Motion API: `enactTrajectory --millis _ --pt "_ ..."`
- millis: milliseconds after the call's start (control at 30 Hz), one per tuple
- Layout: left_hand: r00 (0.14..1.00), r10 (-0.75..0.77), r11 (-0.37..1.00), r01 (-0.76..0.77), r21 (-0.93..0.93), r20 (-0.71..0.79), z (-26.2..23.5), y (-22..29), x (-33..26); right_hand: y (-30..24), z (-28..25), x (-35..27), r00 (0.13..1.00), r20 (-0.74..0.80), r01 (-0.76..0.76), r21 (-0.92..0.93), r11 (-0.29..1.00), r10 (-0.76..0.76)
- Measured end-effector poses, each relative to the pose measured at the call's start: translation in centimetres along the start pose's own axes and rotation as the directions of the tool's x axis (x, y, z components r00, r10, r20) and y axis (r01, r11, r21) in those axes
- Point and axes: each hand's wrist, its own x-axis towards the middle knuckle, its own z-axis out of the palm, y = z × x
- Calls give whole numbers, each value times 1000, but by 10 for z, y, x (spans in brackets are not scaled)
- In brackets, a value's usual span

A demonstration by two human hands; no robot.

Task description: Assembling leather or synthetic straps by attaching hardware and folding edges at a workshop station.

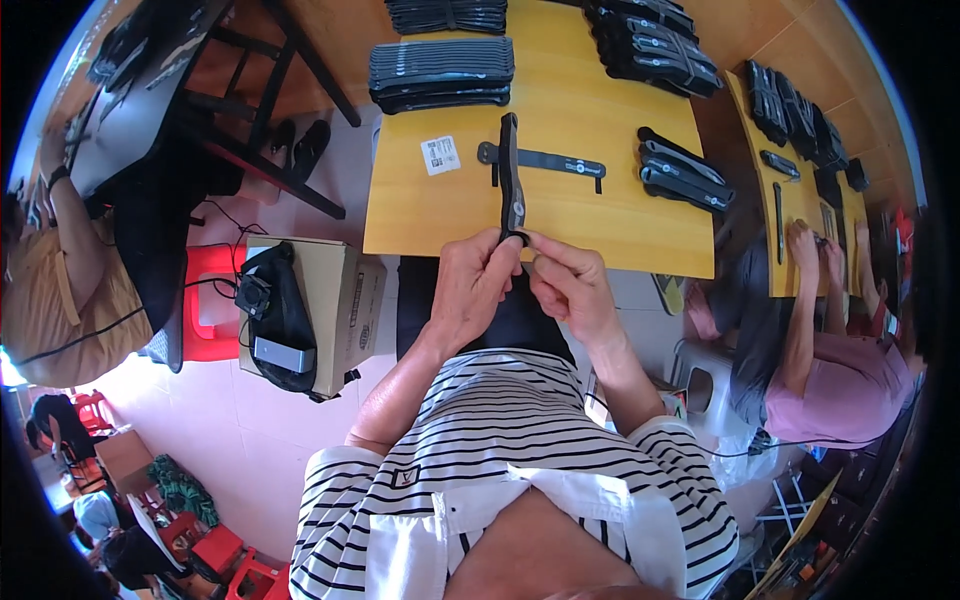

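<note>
My left hand (465, 285) is closed, thumb against fingers, around the near end of a black strap (510, 165) at the centre of the frame. My right hand (572, 285) is mostly curled, its forefinger and thumb brought in to pinch the strap's small curled end; my own fingers hide the exact contact.

I judge this to be fine work at that end. It goes best with the left grip firm and close to the curl, so the long part does not twist, while the right fingertips press lightly and keep the end square.

The held strap points toward the top of the frame, above a yellow surface (430, 220). In the view it crosses a second strap (560, 163) lying sideways; I cannot tell whether they touch. A white label (440, 155) lies to the left, a loose pile of straps (685, 170) to the right. A neat stack of straps (440, 75) is at upper centre, tied bundles (655, 45) at upper right.

Farther out, a cardboard box (365, 300) carries a black bag (285, 345) at left, and a co-worker in pink (830, 385) sits at right.
</note>
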Motion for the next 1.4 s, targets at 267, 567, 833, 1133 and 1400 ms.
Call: enactTrajectory --millis 267,567,833,1133,1400 --pt "993 61 976 -81 201 100 0 5 4 -30 -14 8 916 134 341 -756 558 -377" --pt "925 22 999 -33 22 380 3 4 10 -55 -20 6 958 284 255 -755 604 -48" --pt "931 25 962 78 -263 365 18 -6 10 -23 -22 3 997 62 41 108 993 -48" --pt "972 33 969 26 -245 232 28 -20 15 -18 -14 12 871 36 326 -788 522 -490" --pt "966 -38 993 66 -101 257 27 -17 25 -15 -20 14 905 -63 213 -789 577 -420"
